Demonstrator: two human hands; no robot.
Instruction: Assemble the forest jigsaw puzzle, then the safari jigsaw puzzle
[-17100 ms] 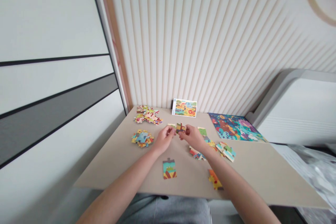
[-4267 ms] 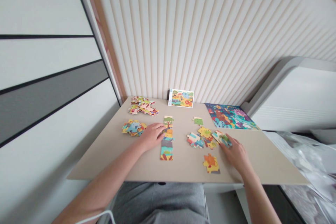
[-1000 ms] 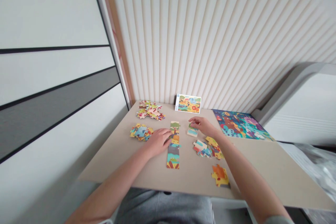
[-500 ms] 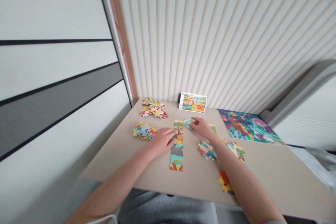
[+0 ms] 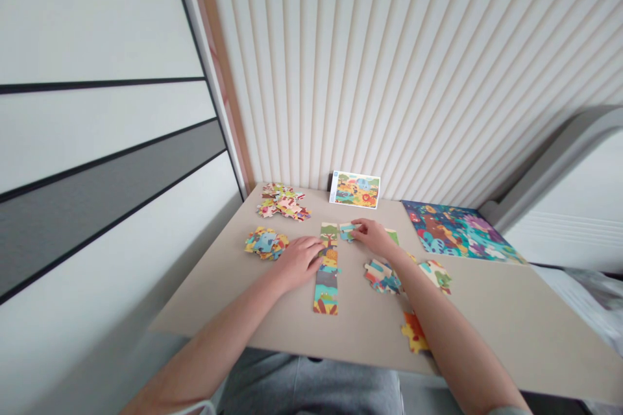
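Observation:
A narrow vertical strip of joined puzzle pieces (image 5: pixel 326 279) lies on the table, with a tree at its far end and green and yellow shapes at its near end. My left hand (image 5: pixel 299 262) rests along the strip's left edge, fingers stretched and thumb apart, fingertips touching it. Between the thumb and fingers of my right hand (image 5: pixel 371 235) is a light blue and green puzzle piece (image 5: pixel 346 231). This piece lies close to the right side of the strip's far end; whether they interlock I cannot tell.
Two piles, pinkish puzzle pieces (image 5: pixel 285 206) and yellow-blue puzzle pieces (image 5: pixel 265 243), lie left. A picture card (image 5: pixel 355 190) leans at the back. Loose pieces (image 5: pixel 380 277) lie around my right forearm, including an orange-yellow piece (image 5: pixel 414 332). A dark blue finished puzzle (image 5: pixel 460 231) lies back right.
My right hand has moved the light blue and green piece slightly left, closer to the strip's far end, and turned it straighter. My left hand stays on the strip. The view has shifted slightly.

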